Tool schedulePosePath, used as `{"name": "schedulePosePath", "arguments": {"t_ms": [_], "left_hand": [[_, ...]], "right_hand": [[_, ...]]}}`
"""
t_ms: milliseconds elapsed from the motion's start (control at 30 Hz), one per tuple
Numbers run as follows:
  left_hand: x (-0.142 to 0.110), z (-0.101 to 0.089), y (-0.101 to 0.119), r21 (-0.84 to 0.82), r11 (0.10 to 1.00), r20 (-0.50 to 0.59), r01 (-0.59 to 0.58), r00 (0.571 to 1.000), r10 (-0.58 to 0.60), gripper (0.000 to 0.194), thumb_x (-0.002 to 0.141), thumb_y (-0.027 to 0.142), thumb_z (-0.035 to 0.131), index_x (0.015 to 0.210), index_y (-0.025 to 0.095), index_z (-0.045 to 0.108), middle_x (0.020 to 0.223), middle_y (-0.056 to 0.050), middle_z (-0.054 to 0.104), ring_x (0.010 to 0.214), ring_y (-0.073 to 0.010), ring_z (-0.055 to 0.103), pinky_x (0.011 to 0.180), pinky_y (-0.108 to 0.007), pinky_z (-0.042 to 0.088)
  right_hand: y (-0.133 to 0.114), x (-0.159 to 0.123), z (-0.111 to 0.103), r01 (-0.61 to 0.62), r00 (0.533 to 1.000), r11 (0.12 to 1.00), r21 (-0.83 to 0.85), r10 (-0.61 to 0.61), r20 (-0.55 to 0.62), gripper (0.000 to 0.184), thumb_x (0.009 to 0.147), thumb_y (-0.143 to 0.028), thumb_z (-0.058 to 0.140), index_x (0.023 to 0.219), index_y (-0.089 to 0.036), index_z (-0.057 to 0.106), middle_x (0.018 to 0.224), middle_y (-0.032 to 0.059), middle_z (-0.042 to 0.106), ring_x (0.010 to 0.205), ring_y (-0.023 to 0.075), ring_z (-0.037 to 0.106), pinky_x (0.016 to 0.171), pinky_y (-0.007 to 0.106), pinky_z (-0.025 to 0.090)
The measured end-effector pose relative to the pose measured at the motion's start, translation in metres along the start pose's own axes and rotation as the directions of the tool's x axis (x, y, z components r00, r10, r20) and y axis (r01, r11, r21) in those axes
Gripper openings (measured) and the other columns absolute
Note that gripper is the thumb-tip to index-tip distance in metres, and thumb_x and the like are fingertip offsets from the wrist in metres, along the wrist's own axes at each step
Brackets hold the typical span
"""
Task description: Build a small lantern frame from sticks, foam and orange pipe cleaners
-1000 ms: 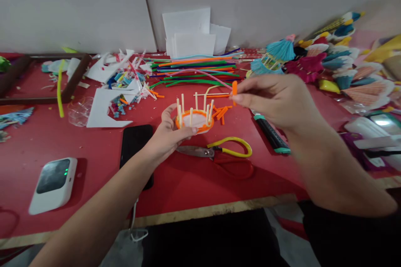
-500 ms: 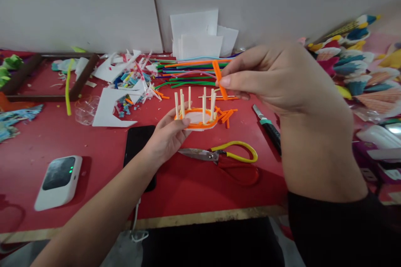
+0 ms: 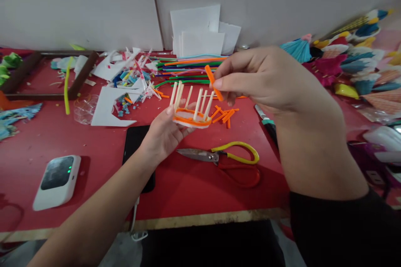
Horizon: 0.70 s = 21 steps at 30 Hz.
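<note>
My left hand (image 3: 164, 134) grips the near left edge of a small oval white base (image 3: 191, 124) rimmed with orange strips. Several pale wooden sticks (image 3: 198, 104) stand up from that base, leaning to the right. Above it, my right hand (image 3: 250, 79) pinches a short orange strip (image 3: 213, 82) between thumb and fingers, apart from the sticks. More short orange strips (image 3: 226, 116) lie in a loose heap on the table, just right of the base. Scissors with yellow and red handles (image 3: 238, 152) rest nearer to me.
A utility knife (image 3: 265, 119) lies by my right wrist. A black phone (image 3: 134, 144) is under my left hand, with a white device (image 3: 58, 181) farther left. Coloured stems (image 3: 188, 69), white board scraps (image 3: 108, 108) and fabric figures (image 3: 354, 58) line the back and right of the red table.
My left hand has tilted the base, so its sticks lean to the right. My right hand has moved slightly left with the orange strip. The view has shifted a little.
</note>
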<state>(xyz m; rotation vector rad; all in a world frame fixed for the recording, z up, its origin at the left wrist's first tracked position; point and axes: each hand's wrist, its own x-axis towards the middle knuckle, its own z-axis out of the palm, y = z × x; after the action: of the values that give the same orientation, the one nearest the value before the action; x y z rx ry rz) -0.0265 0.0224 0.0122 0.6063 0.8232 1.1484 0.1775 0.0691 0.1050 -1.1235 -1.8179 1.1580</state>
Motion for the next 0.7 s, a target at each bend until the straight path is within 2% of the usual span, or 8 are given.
{"name": "schedulePosePath", "arguments": {"t_ms": [100,267,367,467,567,700], "left_hand": [[0.000,0.001,0.001,0.001,1.000,-0.029,0.023,0.999,-0.023,0.052,0.075,0.061,0.078,0.105,0.019,0.072,0.109,-0.009,0.078,0.106,-0.0282,0.074,0.086,-0.036,0.063],[-0.001,0.003,0.001,-0.025,1.000,-0.079,0.007,0.997,-0.009,0.053,0.084,0.064,0.065,0.109,0.018,0.072,0.106,-0.010,0.078,0.120,-0.0359,0.068,0.093,-0.045,0.063],[0.000,0.005,-0.001,-0.012,0.998,-0.106,-0.064,0.992,0.062,0.049,0.086,0.060,0.063,0.111,0.018,0.072,0.110,-0.009,0.077,0.126,-0.0352,0.065,0.097,-0.044,0.062],[0.000,0.007,-0.003,0.031,0.990,-0.125,-0.137,0.982,0.140,0.048,0.082,0.059,0.068,0.110,0.020,0.073,0.112,-0.007,0.078,0.132,-0.0358,0.061,0.099,-0.042,0.061],[0.000,0.008,-0.004,0.086,0.983,-0.145,-0.163,0.974,0.174,0.052,0.077,0.063,0.072,0.107,0.020,0.074,0.112,-0.007,0.078,0.135,-0.0381,0.058,0.098,-0.042,0.062],[-0.001,0.009,-0.006,0.118,0.970,-0.166,-0.212,0.959,0.229,0.050,0.080,0.063,0.070,0.107,0.021,0.074,0.112,-0.006,0.078,0.138,-0.0386,0.056,0.103,-0.044,0.059]], "right_hand": [[0.002,0.001,-0.004,-0.014,1.000,1.000,0.007,0.014,-0.008,0.011,0.085,-0.020,0.075,0.075,-0.019,0.071,0.062,-0.0020,0.061,0.057,0.0100,0.055,0.054,0.024,0.044],[0.006,0.004,-0.004,-0.051,0.998,0.997,0.058,0.050,0.031,0.013,0.082,-0.023,0.078,0.072,-0.019,0.071,0.061,-0.0013,0.062,0.053,0.0093,0.052,0.049,0.024,0.041],[0.009,0.005,0.000,-0.089,0.993,0.991,0.101,0.081,0.081,0.015,0.078,-0.026,0.081,0.069,-0.019,0.071,0.057,-0.0027,0.059,0.046,0.0073,0.047,0.043,0.023,0.035],[0.011,0.006,0.003,-0.098,0.984,0.986,0.132,0.076,0.160,0.017,0.076,-0.029,0.083,0.069,-0.019,0.072,0.053,-0.0048,0.055,0.044,0.0057,0.044,0.040,0.022,0.031],[0.012,0.006,0.004,-0.114,0.974,0.982,0.150,0.081,0.214,0.019,0.075,-0.030,0.084,0.066,-0.019,0.071,0.050,-0.0062,0.052,0.044,0.0048,0.042,0.041,0.021,0.030],[0.011,0.006,0.005,-0.133,0.964,0.981,0.143,0.094,0.248,0.023,0.075,-0.031,0.086,0.065,-0.018,0.070,0.050,-0.0061,0.050,0.046,0.0050,0.042,0.043,0.021,0.031]]}}
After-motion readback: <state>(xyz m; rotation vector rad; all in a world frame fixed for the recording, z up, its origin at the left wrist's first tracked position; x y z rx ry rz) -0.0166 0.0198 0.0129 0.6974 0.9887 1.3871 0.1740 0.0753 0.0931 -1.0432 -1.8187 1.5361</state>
